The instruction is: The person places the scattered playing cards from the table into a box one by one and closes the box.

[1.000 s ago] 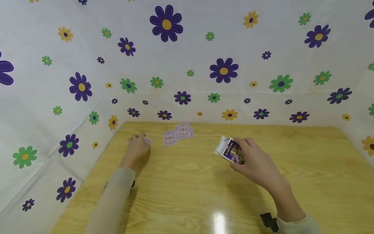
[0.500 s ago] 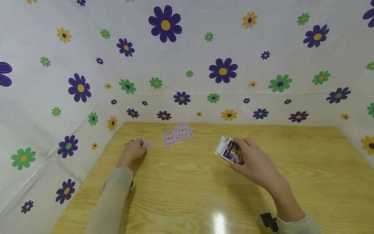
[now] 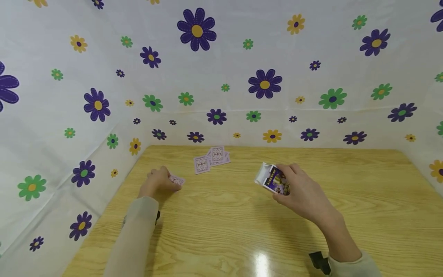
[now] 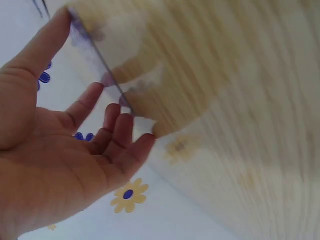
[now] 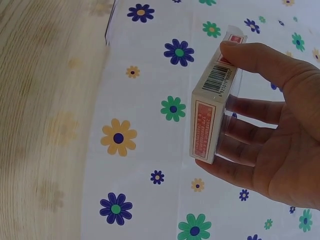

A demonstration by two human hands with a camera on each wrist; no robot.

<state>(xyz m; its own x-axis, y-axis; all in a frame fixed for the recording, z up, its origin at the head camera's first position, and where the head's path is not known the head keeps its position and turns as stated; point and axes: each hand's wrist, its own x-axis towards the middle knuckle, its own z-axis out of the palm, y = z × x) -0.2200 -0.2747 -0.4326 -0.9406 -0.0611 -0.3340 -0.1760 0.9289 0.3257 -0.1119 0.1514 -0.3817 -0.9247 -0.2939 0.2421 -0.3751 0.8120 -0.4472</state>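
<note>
At the left of the table my left hand (image 3: pixel 157 182) holds a pale playing card (image 3: pixel 177 179) with a patterned back, low over the wood. In the left wrist view the card (image 4: pixel 92 47) shows nearly edge-on, between the thumb tip and the fingertips. My right hand (image 3: pixel 302 188) grips a playing card box (image 3: pixel 277 181) above the table, right of centre. Its white flap (image 3: pixel 263 172) stands open toward the left. Seen from the right wrist, the box (image 5: pixel 212 102) has a barcode side and a red-framed end, with thumb and fingers around it.
Several playing cards (image 3: pixel 202 164) lie overlapping, backs up, near the far edge of the wooden table (image 3: pixel 221 219). A white flowered cloth (image 3: pixel 228 50) rises behind the table and along both sides.
My left hand has drawn the card a little nearer to me, away from the far left of the table. My right hand and the card box have stayed in place.
</note>
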